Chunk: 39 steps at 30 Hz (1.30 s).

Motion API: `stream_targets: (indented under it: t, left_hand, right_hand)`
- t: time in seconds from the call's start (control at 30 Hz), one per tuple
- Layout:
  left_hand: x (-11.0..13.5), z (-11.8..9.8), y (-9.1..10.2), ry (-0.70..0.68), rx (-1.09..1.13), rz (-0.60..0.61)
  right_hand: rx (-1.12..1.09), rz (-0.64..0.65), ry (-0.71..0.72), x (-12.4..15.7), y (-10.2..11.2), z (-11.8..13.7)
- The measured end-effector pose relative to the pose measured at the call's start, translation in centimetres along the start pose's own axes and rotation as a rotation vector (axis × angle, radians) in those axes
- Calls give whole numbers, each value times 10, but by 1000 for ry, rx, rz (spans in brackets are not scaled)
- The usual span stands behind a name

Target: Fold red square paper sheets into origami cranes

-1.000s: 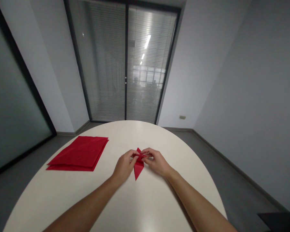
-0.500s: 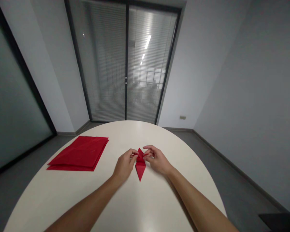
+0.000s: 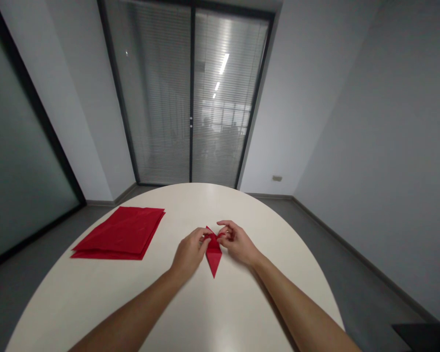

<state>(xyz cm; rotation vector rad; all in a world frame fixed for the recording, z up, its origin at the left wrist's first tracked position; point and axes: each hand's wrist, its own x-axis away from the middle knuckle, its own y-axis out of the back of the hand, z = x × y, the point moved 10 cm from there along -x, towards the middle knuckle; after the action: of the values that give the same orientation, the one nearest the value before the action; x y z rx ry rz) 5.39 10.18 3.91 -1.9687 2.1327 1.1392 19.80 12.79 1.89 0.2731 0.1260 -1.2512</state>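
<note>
A small folded piece of red paper (image 3: 213,254) lies on the white round table (image 3: 220,313), its long point aimed toward me. My left hand (image 3: 188,252) pinches the paper's upper left part with fingers closed. On the other side, my right hand (image 3: 239,244) pinches the upper right part, thumb and fingers pressed together. Both hands meet at the top of the folded shape.
A stack of flat red paper sheets (image 3: 122,233) lies on the table to the left. Beyond the table's far edge are a glass door with blinds (image 3: 190,98) and grey walls. A dark object (image 3: 423,335) shows at the lower right corner.
The folded red paper has turned slightly, so its point now aims more to the right and nearer to me. Both hands kept their pinch and shifted only a little.
</note>
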Motion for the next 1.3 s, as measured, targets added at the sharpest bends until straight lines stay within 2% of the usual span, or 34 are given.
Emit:
stream_targets:
  t: [0.33,0.63,1.03,1.3]
  left_hand:
    - [0,4,-1,49,-100,29]
    - [0,7,-4,106,19,39]
    - [-1,6,-5,37,89,73]
    - [-1,5,-6,55,99,83]
  right_hand:
    - [-41,2,-9,0,-1,-3]
    - [-52,10,3,-1,-1,-5]
    - [-39,2,-3,0,2,-5]
    - [-54,6,-12,1,3,-3]
